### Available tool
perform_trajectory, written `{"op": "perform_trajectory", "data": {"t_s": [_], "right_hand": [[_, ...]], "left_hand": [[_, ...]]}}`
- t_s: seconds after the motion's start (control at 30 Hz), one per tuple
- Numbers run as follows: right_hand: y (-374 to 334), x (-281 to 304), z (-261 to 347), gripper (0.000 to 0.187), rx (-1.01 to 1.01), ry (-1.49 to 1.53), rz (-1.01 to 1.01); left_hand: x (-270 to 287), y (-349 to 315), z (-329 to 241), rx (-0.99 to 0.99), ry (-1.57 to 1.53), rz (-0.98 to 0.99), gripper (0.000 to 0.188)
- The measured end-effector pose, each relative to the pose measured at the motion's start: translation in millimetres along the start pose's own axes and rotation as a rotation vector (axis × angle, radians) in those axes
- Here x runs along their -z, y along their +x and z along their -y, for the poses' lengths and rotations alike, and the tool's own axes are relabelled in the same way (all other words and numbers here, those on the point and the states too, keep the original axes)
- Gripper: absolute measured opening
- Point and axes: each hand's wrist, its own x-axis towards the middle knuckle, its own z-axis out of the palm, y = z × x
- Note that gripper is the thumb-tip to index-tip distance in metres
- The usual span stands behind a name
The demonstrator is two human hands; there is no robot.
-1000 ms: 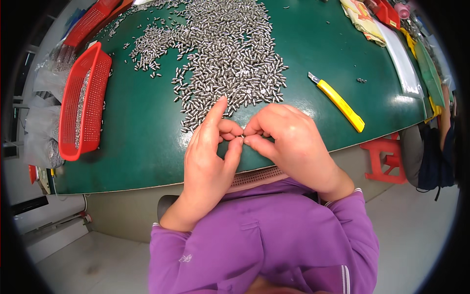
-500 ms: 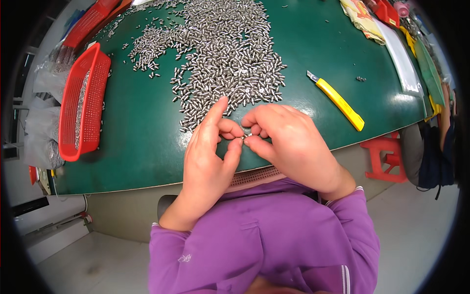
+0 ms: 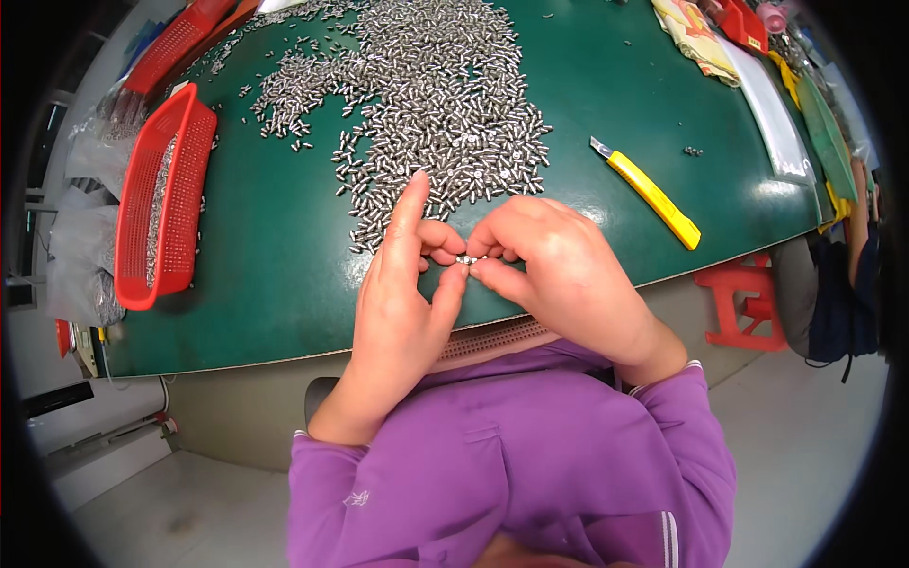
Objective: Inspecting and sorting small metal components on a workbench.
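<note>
My left hand [image 3: 402, 284] and my right hand [image 3: 554, 270] meet fingertip to fingertip above the near edge of the green table [image 3: 275, 275]. Pinched between them is a small silver metal part [image 3: 466, 259], gripped by thumbs and fingers of both hands. My left index finger sticks up straight. Just beyond my hands spreads a large heap of small silver metal pins [image 3: 426, 104].
A red mesh basket [image 3: 156, 199] with more pins lies at the left edge, another red basket [image 3: 175, 47] behind it. A yellow utility knife [image 3: 649, 192] lies to the right. Plastic bags and coloured items line the far right. A red stool [image 3: 739, 303] stands below.
My hands have stayed in place; only the fingers have shifted slightly around the small metal part.
</note>
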Motion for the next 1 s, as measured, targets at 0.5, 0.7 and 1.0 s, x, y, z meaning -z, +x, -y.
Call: {"op": "perform_trajectory", "data": {"t_s": [0.5, 0.7, 1.0], "right_hand": [[-2.4, 5.2, -2.2, 0.024, 0.072, -0.007, 0.049], [-1.0, 4.8, 1.5, 0.032, 0.081, -0.021, 0.038], [-5.3, 4.0, 6.1, 0.027, 0.076, -0.087, 0.199]], "left_hand": [[3.9, -3.4, -0.2, 0.006, -0.01, 0.019, 0.087], [3.3, -6.7, 5.3, 0.032, -0.135, -0.038, 0.082], [2.2, -8.0, 12.1, -0.01, -0.112, -0.177, 0.08]]}}
